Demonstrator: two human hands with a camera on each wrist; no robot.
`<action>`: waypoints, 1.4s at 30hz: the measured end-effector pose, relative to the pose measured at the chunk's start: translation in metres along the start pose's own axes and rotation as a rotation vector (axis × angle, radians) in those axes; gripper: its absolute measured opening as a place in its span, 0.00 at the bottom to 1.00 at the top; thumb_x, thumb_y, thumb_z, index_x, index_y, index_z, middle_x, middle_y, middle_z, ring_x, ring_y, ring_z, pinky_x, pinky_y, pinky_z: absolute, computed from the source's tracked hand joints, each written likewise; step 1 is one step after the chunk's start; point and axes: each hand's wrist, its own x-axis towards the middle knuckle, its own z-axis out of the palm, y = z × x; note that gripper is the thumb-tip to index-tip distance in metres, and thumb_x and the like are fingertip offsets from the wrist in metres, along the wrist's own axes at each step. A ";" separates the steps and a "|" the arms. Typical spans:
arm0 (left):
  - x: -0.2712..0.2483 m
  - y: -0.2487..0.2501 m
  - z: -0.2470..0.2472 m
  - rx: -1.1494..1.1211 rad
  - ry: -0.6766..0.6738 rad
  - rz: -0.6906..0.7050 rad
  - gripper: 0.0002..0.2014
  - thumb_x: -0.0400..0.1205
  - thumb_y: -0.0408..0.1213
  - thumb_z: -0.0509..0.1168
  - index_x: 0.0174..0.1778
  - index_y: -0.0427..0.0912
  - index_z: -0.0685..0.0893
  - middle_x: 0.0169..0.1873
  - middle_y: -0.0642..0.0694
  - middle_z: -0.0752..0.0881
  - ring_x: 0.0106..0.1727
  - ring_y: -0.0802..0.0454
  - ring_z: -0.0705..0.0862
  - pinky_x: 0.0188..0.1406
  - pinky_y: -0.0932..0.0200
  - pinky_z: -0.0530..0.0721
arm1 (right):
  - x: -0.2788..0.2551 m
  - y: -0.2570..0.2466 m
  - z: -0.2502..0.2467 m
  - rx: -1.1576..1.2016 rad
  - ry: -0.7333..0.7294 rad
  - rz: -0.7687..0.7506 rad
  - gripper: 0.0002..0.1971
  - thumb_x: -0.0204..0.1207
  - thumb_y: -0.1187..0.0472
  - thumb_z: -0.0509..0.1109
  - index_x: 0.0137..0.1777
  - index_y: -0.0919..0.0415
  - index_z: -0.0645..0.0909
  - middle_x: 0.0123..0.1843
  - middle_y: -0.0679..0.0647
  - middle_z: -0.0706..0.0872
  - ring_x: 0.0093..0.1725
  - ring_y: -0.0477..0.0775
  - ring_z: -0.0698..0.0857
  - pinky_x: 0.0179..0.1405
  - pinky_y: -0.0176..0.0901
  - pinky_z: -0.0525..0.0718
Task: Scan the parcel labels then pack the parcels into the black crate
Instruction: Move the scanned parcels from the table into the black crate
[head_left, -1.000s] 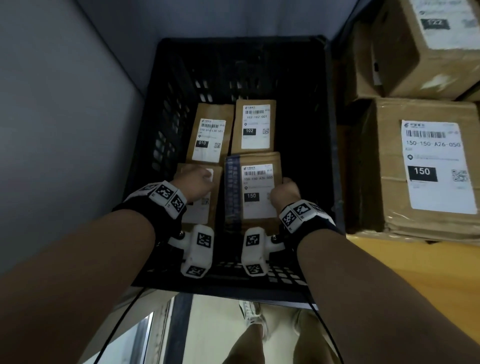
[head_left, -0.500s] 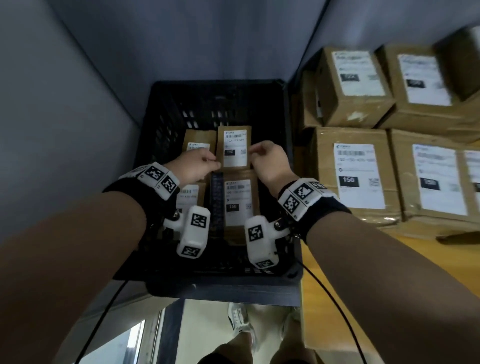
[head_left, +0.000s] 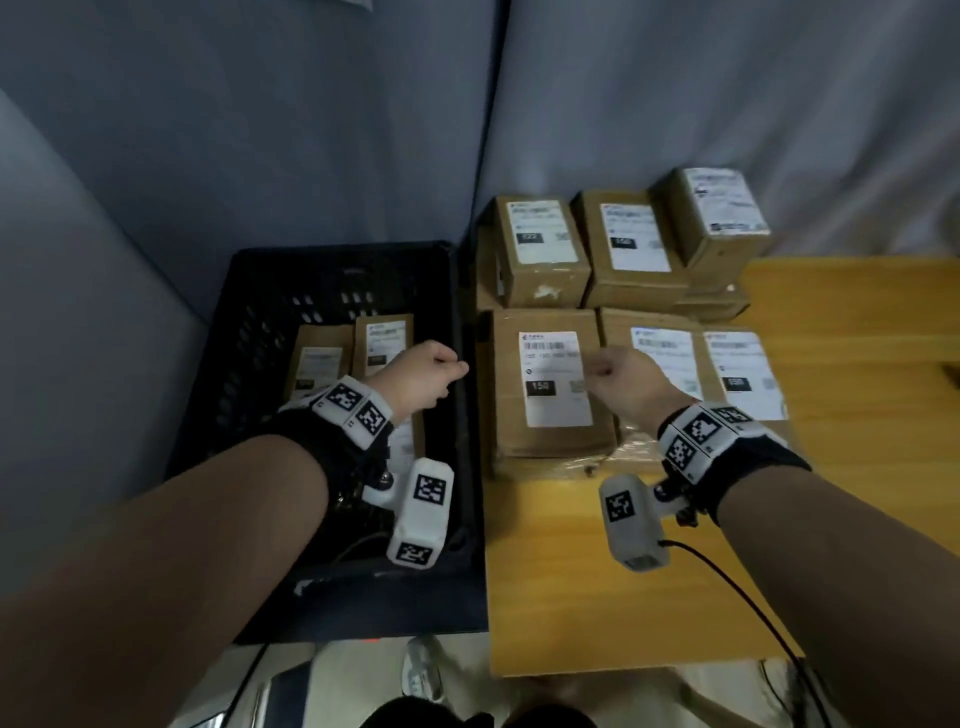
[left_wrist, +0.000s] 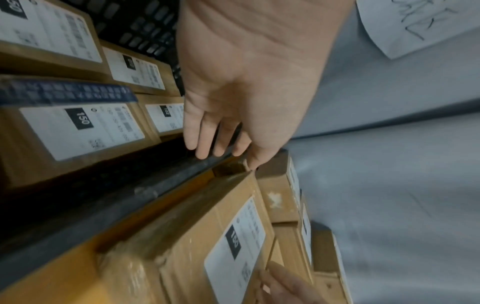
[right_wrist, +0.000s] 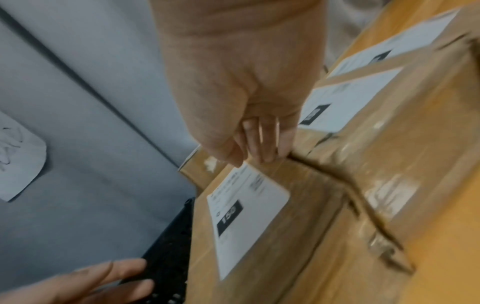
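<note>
Both arms stretched forward, hands empty.
Left hand (head_left: 423, 376) at 10 o'clock, fingers straight and loose; right hand (head_left: 626, 382) at 2 o'clock, fingers loosely curled.

Your crate (head_left: 249, 332) sits left of the table (head_left: 857, 441). Parcels (head_left: 332, 364) lie inside it. Boxes (head_left: 550, 395) sit on the table's far part.

Wooden table (head_left: 857, 312), grey fabric backdrop (head_left: 727, 104), handwritten paper sheet (left_wrist: 415, 22) pinned to backdrop

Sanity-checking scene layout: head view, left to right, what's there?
Black crate holding flat parcels → left hand over the crate's right rim → parcel labelled 150 on the wooden table → right hand above it.
</note>
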 end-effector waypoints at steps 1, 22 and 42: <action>-0.001 0.005 0.012 -0.003 -0.015 -0.024 0.23 0.86 0.45 0.60 0.76 0.40 0.70 0.61 0.42 0.80 0.60 0.47 0.81 0.62 0.53 0.82 | -0.005 0.005 -0.007 -0.035 -0.021 0.006 0.17 0.83 0.62 0.64 0.70 0.64 0.79 0.66 0.61 0.83 0.67 0.63 0.80 0.64 0.52 0.80; -0.019 0.010 0.058 -0.423 0.112 -0.060 0.27 0.79 0.50 0.70 0.74 0.54 0.75 0.63 0.52 0.84 0.59 0.54 0.83 0.62 0.53 0.81 | 0.017 0.014 -0.021 0.649 -0.170 0.136 0.26 0.72 0.51 0.77 0.65 0.58 0.73 0.58 0.54 0.84 0.54 0.54 0.84 0.54 0.50 0.82; -0.031 -0.056 -0.090 -0.522 0.281 0.192 0.22 0.85 0.33 0.62 0.74 0.55 0.75 0.64 0.52 0.85 0.65 0.51 0.84 0.64 0.49 0.81 | 0.010 -0.113 0.062 0.979 -0.404 -0.014 0.31 0.77 0.63 0.72 0.77 0.45 0.68 0.67 0.47 0.83 0.65 0.53 0.81 0.50 0.60 0.85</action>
